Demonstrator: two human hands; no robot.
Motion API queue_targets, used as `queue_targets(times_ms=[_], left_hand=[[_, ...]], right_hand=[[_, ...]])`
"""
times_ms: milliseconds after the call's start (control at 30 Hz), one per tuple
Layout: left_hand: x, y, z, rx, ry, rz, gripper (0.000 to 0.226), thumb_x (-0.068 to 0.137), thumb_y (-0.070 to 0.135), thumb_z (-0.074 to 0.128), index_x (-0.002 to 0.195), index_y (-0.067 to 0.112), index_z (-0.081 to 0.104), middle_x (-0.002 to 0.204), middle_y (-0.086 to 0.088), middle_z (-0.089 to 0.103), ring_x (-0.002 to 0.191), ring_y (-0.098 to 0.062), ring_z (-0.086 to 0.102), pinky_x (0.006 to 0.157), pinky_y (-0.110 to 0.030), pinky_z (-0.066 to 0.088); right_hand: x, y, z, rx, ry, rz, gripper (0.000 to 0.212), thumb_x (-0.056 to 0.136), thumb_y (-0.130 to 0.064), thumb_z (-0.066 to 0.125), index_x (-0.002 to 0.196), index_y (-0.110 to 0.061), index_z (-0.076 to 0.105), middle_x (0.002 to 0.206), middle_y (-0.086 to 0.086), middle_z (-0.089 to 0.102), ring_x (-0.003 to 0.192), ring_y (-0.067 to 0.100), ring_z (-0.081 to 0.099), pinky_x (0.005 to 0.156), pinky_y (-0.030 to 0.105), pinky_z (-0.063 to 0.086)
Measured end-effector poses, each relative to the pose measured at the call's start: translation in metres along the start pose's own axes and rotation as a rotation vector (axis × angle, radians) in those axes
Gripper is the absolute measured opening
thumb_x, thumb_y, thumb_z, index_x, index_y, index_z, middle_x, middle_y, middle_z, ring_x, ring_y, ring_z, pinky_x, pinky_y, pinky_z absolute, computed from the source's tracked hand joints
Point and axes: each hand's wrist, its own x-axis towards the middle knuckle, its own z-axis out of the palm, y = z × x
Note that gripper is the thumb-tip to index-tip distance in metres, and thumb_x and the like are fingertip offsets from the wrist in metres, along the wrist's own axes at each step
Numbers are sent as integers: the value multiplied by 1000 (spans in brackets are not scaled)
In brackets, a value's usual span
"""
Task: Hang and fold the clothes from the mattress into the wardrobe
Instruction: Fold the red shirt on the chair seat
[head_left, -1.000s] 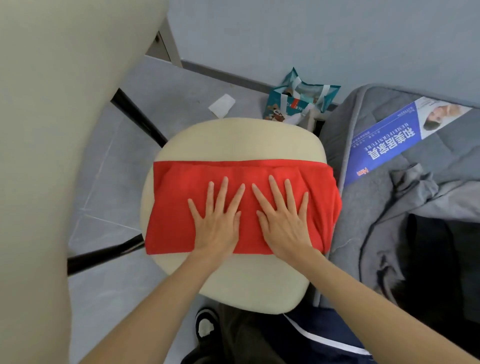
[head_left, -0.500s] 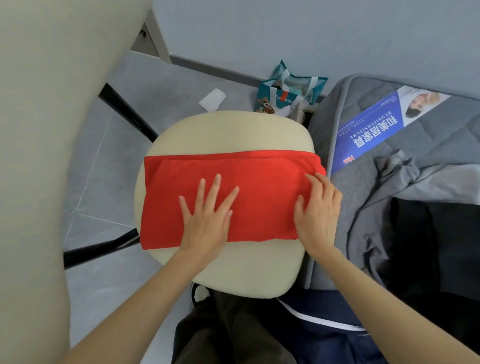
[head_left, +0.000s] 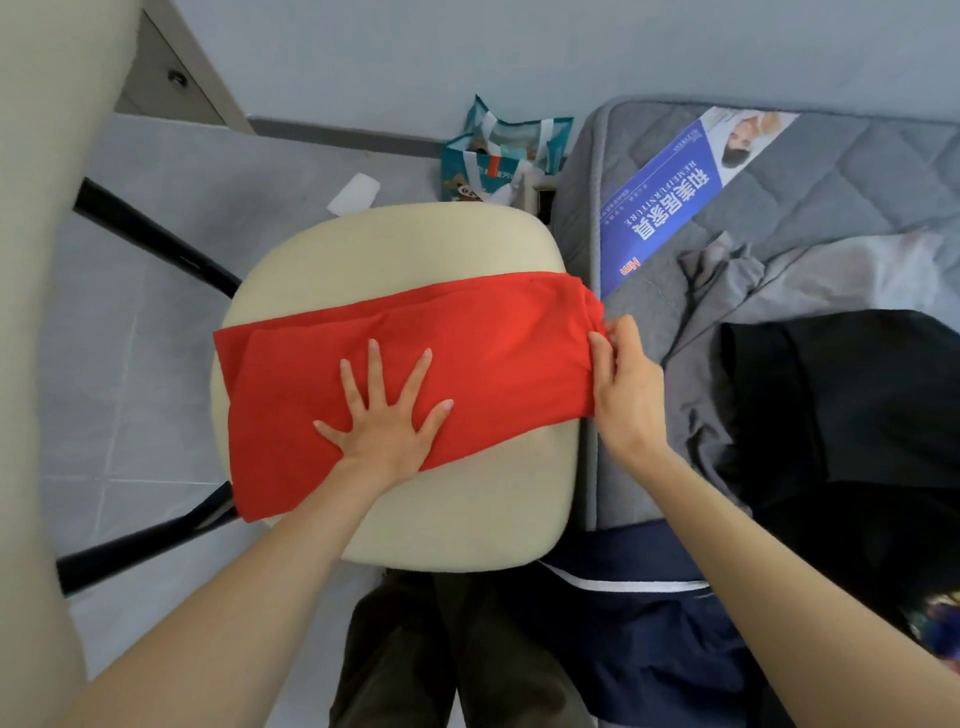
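Left grip (head_left: 382, 415) flat, fingers spread, pressing folded red cotton garment (head_left: 483, 353) on cream padded chair seat (head_left: 395, 249). Right grip (head_left: 626, 387) pinching garment's right end. Best: anchor with left palm, lift right end over leftward, edges matched, no dragging. Farther right: grey crumpled garment (head_left: 779, 280) and black garment (head_left: 841, 395) waiting on grey quilted mattress (head_left: 857, 171).

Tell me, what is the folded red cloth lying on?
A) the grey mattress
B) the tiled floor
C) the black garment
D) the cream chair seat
D: the red cloth lies spread across the cream chair seat. The left hand presses flat on it, and the right hand grips its end.
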Motion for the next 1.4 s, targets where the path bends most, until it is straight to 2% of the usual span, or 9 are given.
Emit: queue_targets(times_ms=[200,333,467,567,667,867,1067,1267,1400], left_hand=[[1,-6,1,17,1,-49,69,86,73,20,138,56,-23,145,6,-46,138,-26,-34,100,-76,12],[-4,11,-13,30,134,-34,62,95,57,30,149,39,5,157,-7,-12,144,-35,-8,106,-71,12],[14,23,-36,193,305,225,57,98,45,38,150,34,16,158,-10,-1,144,-36,1,113,-61,8],[40,29,-52,240,156,264,62,97,50,38,149,44,4,159,-9,-7,145,-37,-5,111,-64,0],[54,28,-60,273,149,267,63,95,51,43,148,45,10,151,-12,16,136,-36,20,112,-61,15],[40,22,-53,165,213,188,51,100,32,42,146,35,22,122,-17,44,108,-37,52,92,-49,39],[19,-4,-33,-355,80,-130,56,93,24,56,133,9,20,124,-24,54,110,-41,56,94,-41,42],[28,-11,-50,-671,231,-198,80,83,41,69,141,5,28,139,-14,47,124,-28,49,99,-30,37],[40,-3,-60,-739,131,-136,75,76,41,76,132,8,39,129,-7,56,115,-24,57,98,-34,45]], right_hand=[[2,30,-4,-311,21,364,12,97,-19,42,105,-10,46,108,16,60,99,38,56,71,37,33],[-19,27,-8,-123,213,351,15,91,-14,51,101,-10,41,107,13,53,96,37,53,69,35,30],[-49,7,7,-134,-54,462,30,95,-44,49,94,-15,42,97,11,62,94,34,59,73,37,37],[-64,-1,30,142,-212,638,36,92,-41,54,104,-16,31,114,9,52,104,32,54,85,40,45],[-61,-11,44,463,-184,792,43,91,-31,60,112,-15,25,103,3,46,92,30,58,82,48,55],[-41,-20,45,364,-282,563,64,90,-13,62,141,-13,24,115,-4,44,100,12,46,85,20,35],[-11,-27,52,356,-317,388,71,88,-6,62,146,-29,29,131,-1,48,115,14,50,104,32,42],[1,-35,65,348,-313,678,60,87,-45,64,130,-9,43,123,5,56,109,22,57,96,34,47],[6,-41,57,509,-423,759,37,92,-35,61,118,-9,58,99,-1,63,76,6,59,54,14,45]])
